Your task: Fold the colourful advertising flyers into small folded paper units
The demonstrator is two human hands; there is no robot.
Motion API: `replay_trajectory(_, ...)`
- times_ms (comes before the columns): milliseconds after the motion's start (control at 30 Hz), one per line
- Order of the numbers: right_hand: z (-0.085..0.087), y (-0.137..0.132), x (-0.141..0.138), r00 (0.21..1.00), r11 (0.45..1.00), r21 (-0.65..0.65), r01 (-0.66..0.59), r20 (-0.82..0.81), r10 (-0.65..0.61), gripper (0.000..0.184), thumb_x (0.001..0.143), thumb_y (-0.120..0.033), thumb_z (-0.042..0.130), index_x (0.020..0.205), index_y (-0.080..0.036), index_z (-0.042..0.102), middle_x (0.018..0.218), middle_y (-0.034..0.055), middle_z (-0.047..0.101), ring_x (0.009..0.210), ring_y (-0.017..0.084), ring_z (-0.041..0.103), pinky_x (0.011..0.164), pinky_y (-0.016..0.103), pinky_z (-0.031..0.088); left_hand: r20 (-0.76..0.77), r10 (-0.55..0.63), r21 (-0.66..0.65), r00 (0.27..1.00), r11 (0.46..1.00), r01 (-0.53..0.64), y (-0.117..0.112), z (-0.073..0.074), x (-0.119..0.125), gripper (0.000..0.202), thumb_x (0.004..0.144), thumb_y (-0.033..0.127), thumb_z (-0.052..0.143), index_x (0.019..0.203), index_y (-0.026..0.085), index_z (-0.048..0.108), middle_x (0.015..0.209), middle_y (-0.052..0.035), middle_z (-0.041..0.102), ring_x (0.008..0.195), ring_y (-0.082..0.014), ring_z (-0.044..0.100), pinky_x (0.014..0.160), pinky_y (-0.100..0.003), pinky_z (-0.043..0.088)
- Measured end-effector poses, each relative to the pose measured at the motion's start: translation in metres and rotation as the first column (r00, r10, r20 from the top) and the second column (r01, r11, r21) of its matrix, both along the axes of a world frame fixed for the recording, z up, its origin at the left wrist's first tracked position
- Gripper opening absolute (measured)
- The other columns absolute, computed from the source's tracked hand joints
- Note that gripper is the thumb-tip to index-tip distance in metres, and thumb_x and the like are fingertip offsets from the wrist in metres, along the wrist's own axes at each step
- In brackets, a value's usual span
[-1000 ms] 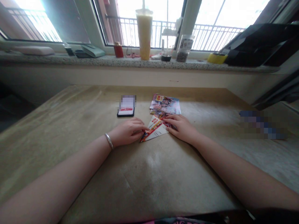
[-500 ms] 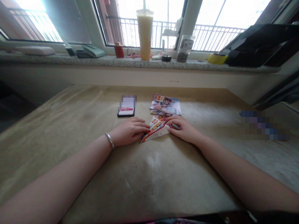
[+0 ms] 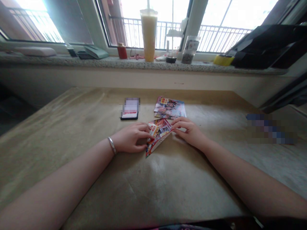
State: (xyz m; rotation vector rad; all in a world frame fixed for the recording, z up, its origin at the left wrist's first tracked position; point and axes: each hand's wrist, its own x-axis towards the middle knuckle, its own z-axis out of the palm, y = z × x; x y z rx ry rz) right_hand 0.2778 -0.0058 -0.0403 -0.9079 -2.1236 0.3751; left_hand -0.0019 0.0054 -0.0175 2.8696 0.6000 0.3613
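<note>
A colourful printed paper sheet [image 3: 160, 130], with its lower edge turned over to show a pale strip, lies between my hands on the table. My left hand [image 3: 133, 137], a silver bracelet at its wrist, rests at the sheet's left side with its fingertips on the print. At the upper right corner, my right hand [image 3: 189, 130] pinches the paper between thumb and fingers. Just beyond the sheet lies a small pile of printed leaflets [image 3: 171, 108]. A phone [image 3: 130, 108] with a lit screen lies farther left, its picture partly pixelated.
The tan table [image 3: 153, 185] ends at a wall below a granite windowsill [image 3: 107, 64]. On the sill stand a tall cup of yellow drink [image 3: 149, 36], a red container [image 3: 122, 51], a yellow tape roll [image 3: 223, 60] and a black bag [image 3: 266, 48]. A pixelated blue strip [image 3: 271, 129] lies at right.
The paper has turned and opened out, showing more of its print, and its pointed lower corner now reaches nearer to me. My right hand has changed its hold at the corner.
</note>
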Motion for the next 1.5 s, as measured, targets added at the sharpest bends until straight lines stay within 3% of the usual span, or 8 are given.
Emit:
replay_trajectory(200, 0.000, 0.009, 0.016, 0.995, 0.997, 0.075, -0.036, 0.099, 0.028, 0.014, 0.086, -0.020, 0.056, 0.081, -0.023, 0.069, 0.089, 0.0033, 0.069, 0.087, 0.016, 0.061, 0.084, 0.035, 0.047, 0.080, -0.055, -0.028, 0.995, 0.998, 0.057, 0.005, -0.006, 0.001, 0.026, 0.083, 0.034, 0.059, 0.107, 0.025, 0.067, 0.128, -0.0058, 0.055, 0.123, -0.0228, 0.047, 0.105, -0.041, 0.039)
replay_trajectory(300, -0.001, 0.013, 0.021, 0.989, 0.997, 0.059, -0.056, 0.138, 0.048, 0.014, 0.087, -0.023, 0.056, 0.083, -0.023, 0.069, 0.089, 0.0033, 0.070, 0.088, 0.017, 0.061, 0.085, 0.035, 0.047, 0.058, -0.053, -0.051, 0.997, 0.997, 0.056, 0.009, -0.009, -0.001, 0.031, 0.085, 0.038, 0.060, 0.113, 0.027, 0.064, 0.127, -0.0046, 0.058, 0.122, -0.0221, 0.048, 0.104, -0.040, 0.041)
replay_trajectory(533, -0.003, 0.012, 0.025, 0.984, 0.991, -0.127, -0.037, 0.170, 0.058, 0.022, 0.087, -0.019, 0.049, 0.084, -0.024, 0.069, 0.097, 0.0017, 0.072, 0.114, 0.020, 0.052, 0.098, 0.041, 0.043, -0.004, -0.027, 0.040, 1.000, 0.999, 0.027, 0.007, -0.008, 0.002, 0.033, 0.090, 0.040, 0.052, 0.120, 0.027, 0.060, 0.123, -0.0045, 0.060, 0.115, -0.0213, 0.053, 0.098, -0.037, 0.043)
replay_trajectory(767, 0.002, 0.009, 0.026, 0.982, 0.963, -0.247, -0.107, 0.127, 0.141, 0.027, 0.085, -0.017, 0.043, 0.082, -0.022, 0.069, 0.102, 0.0023, 0.071, 0.113, 0.021, 0.055, 0.103, 0.046, 0.038, -0.096, 0.089, 0.158, 0.991, 0.985, -0.073, -0.006, -0.004, 0.012, 0.032, 0.093, 0.038, 0.046, 0.122, 0.031, 0.058, 0.121, -0.0032, 0.060, 0.108, -0.0216, 0.053, 0.093, -0.037, 0.043)
replay_trajectory(933, 0.005, 0.009, 0.024, 0.966, 0.972, -0.190, -0.139, 0.190, 0.175, 0.031, 0.091, -0.024, 0.041, 0.081, -0.021, 0.070, 0.104, 0.0041, 0.071, 0.105, 0.019, 0.060, 0.101, 0.043, 0.039, -0.112, 0.187, 0.186, 0.976, 0.969, -0.164, -0.014, -0.008, 0.018, 0.036, 0.093, 0.042, 0.044, 0.128, 0.034, 0.052, 0.117, -0.0050, 0.057, 0.110, -0.0243, 0.048, 0.094, -0.041, 0.040)
replay_trajectory(1200, 0.002, -0.001, 0.004, 0.925, 0.998, 0.050, -0.025, 0.380, 0.004, 0.025, 0.084, -0.035, 0.059, 0.101, -0.022, 0.070, 0.112, 0.0066, 0.068, 0.108, 0.022, 0.057, 0.097, 0.042, 0.043, -0.046, 0.343, 0.176, 0.938, 0.927, -0.330, -0.025, -0.005, 0.027, 0.038, 0.088, 0.049, 0.048, 0.115, 0.026, 0.061, 0.105, -0.0063, 0.060, 0.104, -0.0238, 0.050, 0.104, -0.047, 0.031)
replay_trajectory(1367, 0.001, -0.005, -0.006, 0.906, 0.999, 0.035, -0.022, 0.422, 0.005, 0.027, 0.084, -0.030, 0.058, 0.107, -0.021, 0.069, 0.114, 0.0068, 0.067, 0.107, 0.022, 0.059, 0.096, 0.039, 0.045, -0.057, 0.399, 0.114, 0.915, 0.913, -0.391, -0.023, -0.011, 0.029, 0.052, 0.084, 0.051, 0.051, 0.126, 0.021, 0.052, 0.137, -0.0092, 0.045, 0.126, -0.0268, 0.040, 0.112, -0.049, 0.019)
replay_trajectory(1500, 0.001, -0.005, -0.007, 0.902, 0.998, 0.024, -0.059, 0.429, 0.043, 0.034, 0.084, -0.033, 0.058, 0.114, -0.020, 0.066, 0.120, 0.0094, 0.064, 0.113, 0.024, 0.056, 0.100, 0.041, 0.043, -0.065, 0.407, 0.037, 0.911, 0.913, -0.406, -0.016, -0.015, 0.028, 0.070, 0.084, 0.060, 0.047, 0.138, 0.018, 0.037, 0.142, -0.0114, 0.041, 0.129, -0.0267, 0.037, 0.111, -0.045, 0.023)
